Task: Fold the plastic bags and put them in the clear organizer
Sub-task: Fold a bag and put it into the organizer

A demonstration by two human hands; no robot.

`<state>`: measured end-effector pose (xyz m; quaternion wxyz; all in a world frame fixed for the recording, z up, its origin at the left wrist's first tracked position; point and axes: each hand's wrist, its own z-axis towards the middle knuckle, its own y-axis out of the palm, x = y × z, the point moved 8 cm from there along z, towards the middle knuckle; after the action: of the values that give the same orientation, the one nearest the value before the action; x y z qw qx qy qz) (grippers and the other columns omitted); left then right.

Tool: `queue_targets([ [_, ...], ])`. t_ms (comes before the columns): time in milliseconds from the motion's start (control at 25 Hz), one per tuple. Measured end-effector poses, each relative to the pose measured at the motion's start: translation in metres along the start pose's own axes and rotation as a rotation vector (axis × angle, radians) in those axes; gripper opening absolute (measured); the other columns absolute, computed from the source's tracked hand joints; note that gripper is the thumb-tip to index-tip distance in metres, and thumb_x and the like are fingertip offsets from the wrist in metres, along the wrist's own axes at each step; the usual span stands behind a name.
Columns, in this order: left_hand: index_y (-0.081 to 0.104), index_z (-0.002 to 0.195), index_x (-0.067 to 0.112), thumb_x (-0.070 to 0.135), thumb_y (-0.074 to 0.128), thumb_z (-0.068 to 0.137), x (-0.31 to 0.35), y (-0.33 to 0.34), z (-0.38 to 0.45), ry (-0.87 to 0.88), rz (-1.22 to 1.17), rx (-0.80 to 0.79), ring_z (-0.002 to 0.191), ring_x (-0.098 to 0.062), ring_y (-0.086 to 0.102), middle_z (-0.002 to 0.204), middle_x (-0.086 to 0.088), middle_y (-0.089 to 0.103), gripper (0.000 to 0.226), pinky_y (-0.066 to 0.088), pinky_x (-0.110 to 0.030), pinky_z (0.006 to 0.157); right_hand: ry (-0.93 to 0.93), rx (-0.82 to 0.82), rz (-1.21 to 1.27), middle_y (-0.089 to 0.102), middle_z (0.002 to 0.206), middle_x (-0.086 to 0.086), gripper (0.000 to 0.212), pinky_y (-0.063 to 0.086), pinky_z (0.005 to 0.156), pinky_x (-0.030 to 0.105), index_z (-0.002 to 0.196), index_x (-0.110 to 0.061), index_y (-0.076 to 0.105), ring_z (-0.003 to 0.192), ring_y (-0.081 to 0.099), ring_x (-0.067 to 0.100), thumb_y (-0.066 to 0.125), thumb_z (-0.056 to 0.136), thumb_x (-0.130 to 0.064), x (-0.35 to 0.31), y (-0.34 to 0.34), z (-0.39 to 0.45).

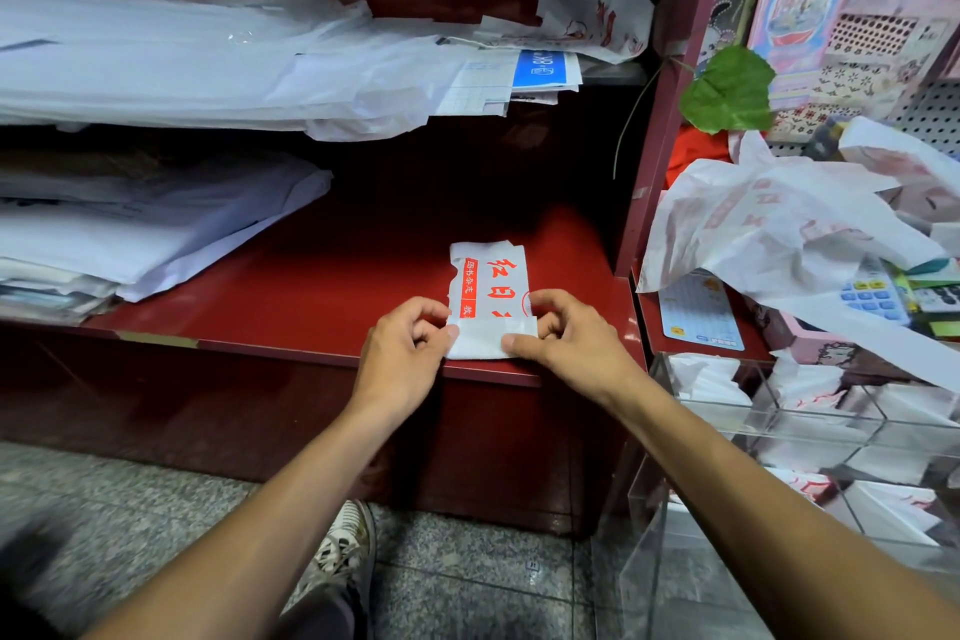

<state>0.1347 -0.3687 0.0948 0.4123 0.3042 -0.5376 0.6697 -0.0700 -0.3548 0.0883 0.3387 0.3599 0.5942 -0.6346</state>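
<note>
Clear organizer [779, 431] — cropped at right edge; folded contents perhaps bags — blurred.

**Red shelf, white bags with red print**

The folded white plastic bag [488, 299] carries red characters and a red strip with white lettering. The glossy wooden shelf [322, 286] is deep red. The crumpled white plastic bags [779, 224] show faded red print. The heart-shaped leaf [727, 91] is green. The speckled stone floor [130, 494] is grey.
</note>
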Motion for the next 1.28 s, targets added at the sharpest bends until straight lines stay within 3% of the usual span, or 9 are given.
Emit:
queue_targets([
  [120, 0.067, 0.097, 0.021, 0.018, 0.067, 0.091, 0.001, 0.001, -0.001, 0.0, -0.016, -0.047, 0.055, -0.008, 0.045, 0.052, 0.005, 0.056, 0.007, 0.043, -0.025, 0.068, 0.029, -0.051, -0.188, 0.067, 0.092, -0.011, 0.04, 0.033, 0.104, 0.04, 0.118, -0.029, 0.062, 0.093, 0.06, 0.009, 0.072, 0.083, -0.047, -0.003, -0.001, -0.002],
  [240, 0.066, 0.094, 0.02, 0.017, 0.069, 0.09, 0.002, 0.001, -0.002, 0.006, -0.022, -0.038, 0.053, -0.009, 0.043, 0.055, -0.005, 0.058, 0.006, 0.04, -0.026, 0.062, -0.026, -0.004, -0.177, 0.064, 0.095, -0.011, 0.026, 0.032, 0.104, 0.041, 0.104, -0.032, 0.06, 0.091, 0.057, 0.006, 0.069, 0.086, -0.048, -0.008, 0.0, -0.002],
  [320, 0.066, 0.099, 0.022, 0.022, 0.075, 0.085, 0.002, 0.004, -0.004, -0.009, -0.07, -0.081, 0.056, -0.008, 0.047, 0.062, -0.007, 0.065, 0.017, 0.041, -0.026, 0.065, -0.017, -0.008, -0.055, 0.063, 0.097, -0.015, 0.055, 0.035, 0.105, 0.043, 0.122, -0.037, 0.051, 0.092, 0.057, 0.005, 0.077, 0.075, -0.051, -0.004, 0.001, -0.001],
  [440, 0.07, 0.1, 0.034, 0.033, 0.086, 0.068, -0.002, 0.011, -0.003, 0.01, -0.029, -0.261, 0.071, -0.004, 0.056, 0.075, 0.011, 0.071, 0.036, 0.045, -0.027, 0.081, -0.028, -0.153, -0.027, 0.065, 0.096, -0.016, 0.097, 0.034, 0.109, 0.047, 0.145, -0.04, 0.034, 0.099, 0.058, 0.009, 0.084, 0.061, -0.041, 0.005, 0.003, 0.001],
  [560, 0.076, 0.085, 0.042, 0.029, 0.087, 0.067, -0.001, 0.011, -0.004, 0.148, 0.087, -0.325, 0.09, -0.003, 0.066, 0.091, 0.019, 0.072, 0.025, 0.047, -0.042, 0.095, -0.181, -0.237, -0.177, 0.063, 0.1, -0.022, 0.06, 0.034, 0.109, 0.051, 0.118, -0.046, 0.062, 0.108, 0.056, 0.009, 0.086, 0.065, -0.031, 0.01, 0.002, 0.0],
  [640, 0.073, 0.083, 0.05, 0.035, 0.08, 0.07, 0.004, 0.011, -0.009, 0.255, 0.164, -0.306, 0.096, -0.007, 0.064, 0.098, 0.023, 0.068, 0.022, 0.041, -0.054, 0.1, -0.258, -0.227, -0.225, 0.06, 0.112, -0.024, 0.045, 0.036, 0.107, 0.051, 0.11, -0.045, 0.067, 0.114, 0.054, 0.01, 0.085, 0.071, -0.033, 0.009, 0.001, -0.002],
  [840, 0.067, 0.092, 0.059, 0.024, 0.079, 0.079, 0.007, 0.009, -0.014, 0.319, 0.207, -0.256, 0.099, -0.01, 0.059, 0.106, 0.029, 0.064, 0.04, 0.041, -0.055, 0.094, -0.386, -0.141, -0.442, 0.031, 0.15, -0.014, 0.092, 0.031, 0.101, 0.036, 0.151, -0.043, 0.02, 0.122, 0.043, 0.011, 0.077, 0.08, -0.043, -0.009, 0.0, -0.019],
  [1040, 0.073, 0.097, 0.043, 0.018, 0.081, 0.079, 0.002, 0.008, -0.011, 0.309, 0.18, -0.22, 0.1, -0.011, 0.06, 0.102, 0.023, 0.065, 0.032, 0.043, -0.054, 0.095, -0.485, -0.138, -0.592, 0.055, 0.132, -0.022, 0.038, 0.03, 0.088, 0.033, 0.126, -0.047, 0.062, 0.109, 0.043, 0.012, 0.066, 0.088, -0.047, -0.007, 0.005, -0.019],
  [1280, 0.079, 0.089, 0.031, 0.015, 0.08, 0.08, 0.003, 0.001, -0.006, 0.307, 0.121, -0.212, 0.091, -0.006, 0.066, 0.09, 0.019, 0.071, 0.018, 0.048, -0.038, 0.092, -0.456, -0.104, -0.397, 0.066, 0.116, -0.024, 0.023, 0.039, 0.092, 0.037, 0.107, -0.041, 0.073, 0.104, 0.052, 0.011, 0.067, 0.087, -0.048, -0.004, 0.002, -0.017],
])
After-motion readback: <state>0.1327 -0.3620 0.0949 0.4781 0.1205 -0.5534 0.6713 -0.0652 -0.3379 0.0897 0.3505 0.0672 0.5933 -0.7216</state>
